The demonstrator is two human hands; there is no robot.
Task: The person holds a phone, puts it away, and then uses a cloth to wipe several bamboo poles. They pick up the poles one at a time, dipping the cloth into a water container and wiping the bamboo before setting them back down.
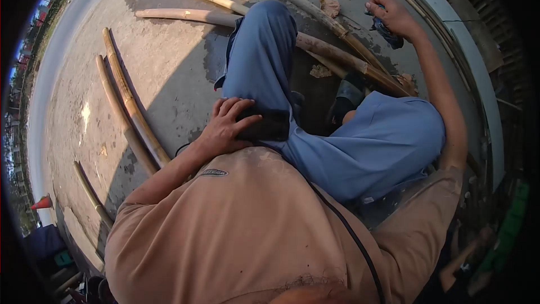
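My left hand [226,126] lies on my lap with its fingers apart. Its thumb rests over the edge of a flat black object [273,125], whose kind I cannot make out. Out to the right, my right hand [396,18] is closed on a dark crumpled cloth [387,35], which hangs below the fingers; it could also be thin plastic. Close by on the ground is a long bamboo pole [306,7]. A thicker pole [332,50] passes behind my raised left knee.
More bamboo poles [125,93] lie on the concrete at left, with a shorter one [93,194] nearer. Dry leaves [329,5] are scattered ahead. A pale board [450,8] edges the right side. An orange cone [42,202] stands far left by the road [42,95].
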